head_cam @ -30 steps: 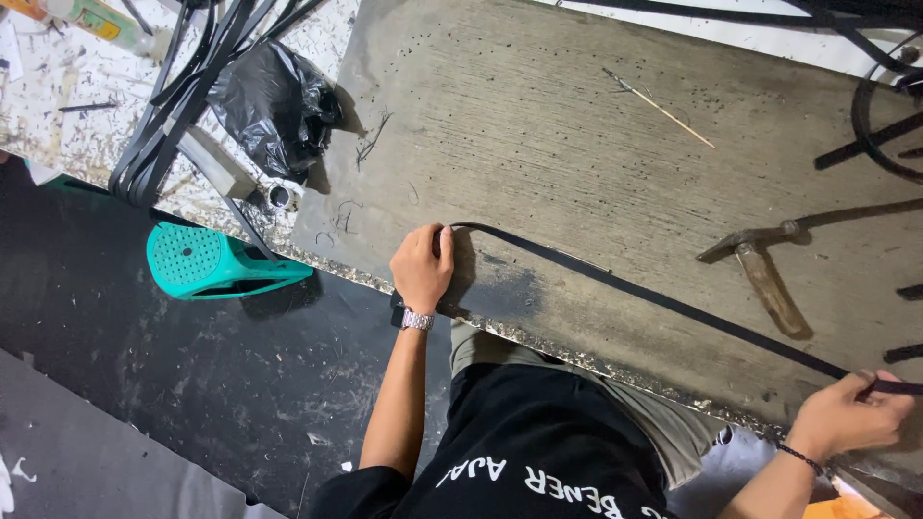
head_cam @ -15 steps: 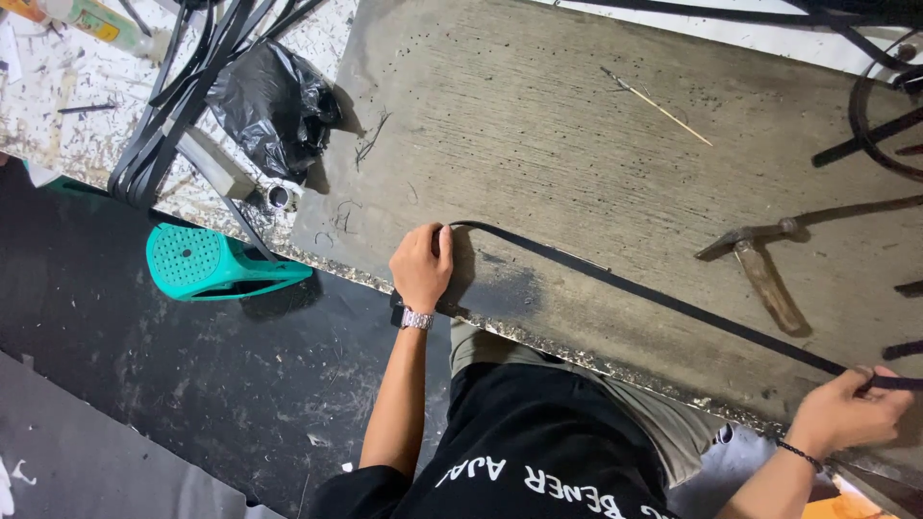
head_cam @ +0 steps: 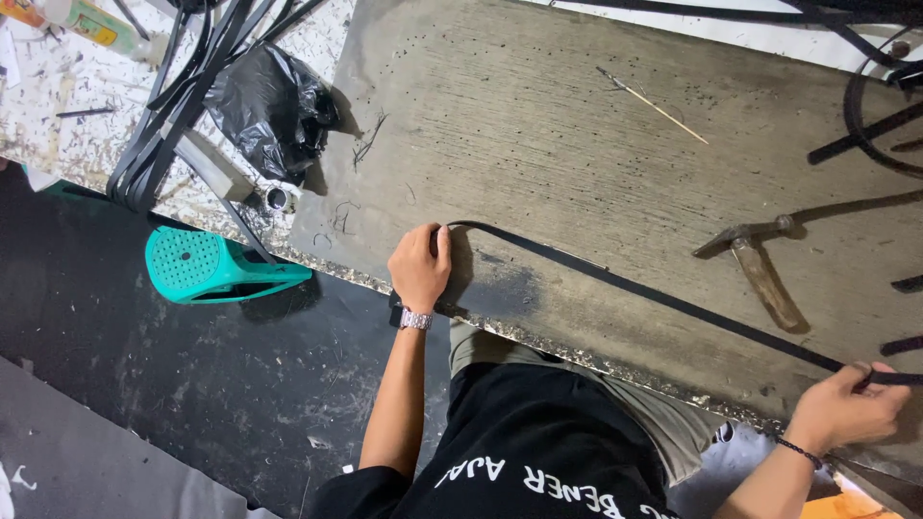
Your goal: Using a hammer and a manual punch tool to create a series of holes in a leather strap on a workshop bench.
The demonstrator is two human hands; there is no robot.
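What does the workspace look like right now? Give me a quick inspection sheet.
Surface: worn grey board, dark smudge near the front edge.
Job's things: black strip stretched flat between both hands.
Clutter: hammer, thin stick, black plastic bag.
Grippers: left hand presses one strip end down; right hand pinches the other end.
Cables: bundle of black strips at upper left.
Surroundings: teal stool on dark floor.
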